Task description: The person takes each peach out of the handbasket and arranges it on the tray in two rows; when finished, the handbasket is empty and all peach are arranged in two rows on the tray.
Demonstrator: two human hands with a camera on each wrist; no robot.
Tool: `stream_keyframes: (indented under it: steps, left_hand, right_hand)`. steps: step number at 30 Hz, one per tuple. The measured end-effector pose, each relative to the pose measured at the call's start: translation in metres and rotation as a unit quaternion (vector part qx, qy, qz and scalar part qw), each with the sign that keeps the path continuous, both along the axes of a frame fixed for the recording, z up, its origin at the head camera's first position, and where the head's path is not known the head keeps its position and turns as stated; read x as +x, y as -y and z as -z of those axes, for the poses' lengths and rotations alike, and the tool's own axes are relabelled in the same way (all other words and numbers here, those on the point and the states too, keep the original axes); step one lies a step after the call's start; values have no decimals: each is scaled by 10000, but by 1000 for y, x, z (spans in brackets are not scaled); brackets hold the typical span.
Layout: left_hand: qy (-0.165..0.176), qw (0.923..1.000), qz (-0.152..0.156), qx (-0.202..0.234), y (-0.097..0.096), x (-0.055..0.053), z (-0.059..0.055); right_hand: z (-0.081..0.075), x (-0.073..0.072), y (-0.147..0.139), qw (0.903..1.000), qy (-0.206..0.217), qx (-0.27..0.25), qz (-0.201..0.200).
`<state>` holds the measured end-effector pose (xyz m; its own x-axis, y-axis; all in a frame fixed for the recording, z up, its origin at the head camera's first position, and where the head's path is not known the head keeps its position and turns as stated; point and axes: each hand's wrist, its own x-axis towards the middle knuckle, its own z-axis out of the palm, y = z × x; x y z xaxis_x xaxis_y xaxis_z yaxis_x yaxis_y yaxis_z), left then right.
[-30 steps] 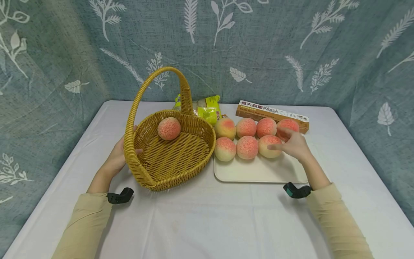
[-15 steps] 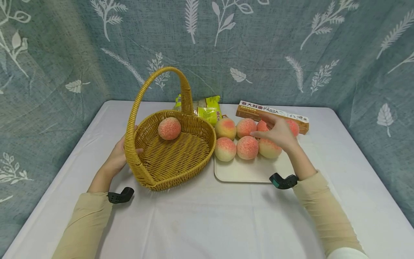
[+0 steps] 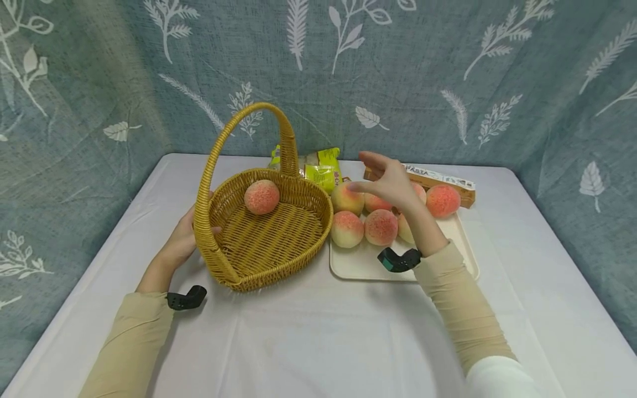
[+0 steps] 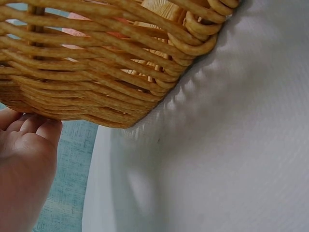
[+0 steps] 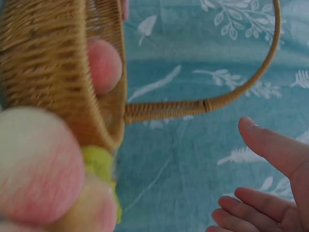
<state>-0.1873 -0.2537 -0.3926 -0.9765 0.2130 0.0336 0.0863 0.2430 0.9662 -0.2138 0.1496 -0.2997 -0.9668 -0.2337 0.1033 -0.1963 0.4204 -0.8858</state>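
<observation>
A yellow-brown wicker basket (image 3: pixel 271 246) with a tall arched handle stands left of centre on the table. One peach (image 3: pixel 261 197) lies inside it at the back left. My left hand (image 3: pixel 179 240) grips the basket's left side, its thumb over the rim; the left wrist view shows its fingers at the outer weave. On a cream tray (image 3: pixel 388 272) sit several peaches (image 3: pixel 346 229) in two rows. Above the back row my right hand (image 3: pixel 393 185) hovers, thumb and fingers spread and holding nothing, hiding part of several peaches. The nearest peach to its thumb is the back-left one.
Behind the basket and tray lies a yellow-green food packet (image 3: pixel 320 168). A long pasta box (image 3: pixel 443 182) stands behind the peaches, partly covered by my right hand. The white-clothed table (image 3: pixel 278 342) ends at a blue-green leaf-patterned curtain (image 3: pixel 318 99).
My right hand has moved left over the tray from the right-hand peaches, empty all along. The left hand, the basket and the peaches keep their places.
</observation>
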Motion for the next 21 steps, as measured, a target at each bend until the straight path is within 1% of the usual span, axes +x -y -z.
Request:
stream_keyframes:
  steps: [7,13,17,21]
  left_hand:
    - [15,10000,-2,-56,0,0,0]
    - [75,9999,-33,-66,0,-1,-1]
    - [60,9999,-37,-95,0,-2,-1]
    - [-16,9999,-17,-140,2,-2,1]
  right_hand:
    - [-11,-8,28,9992,-76,168,-353]
    - [-13,-18,52,9970,-139,317,-699]
    - [-12,-28,65,9930,-205,640,-975]
    - [-11,-35,81,9863,-284,955,-1314]
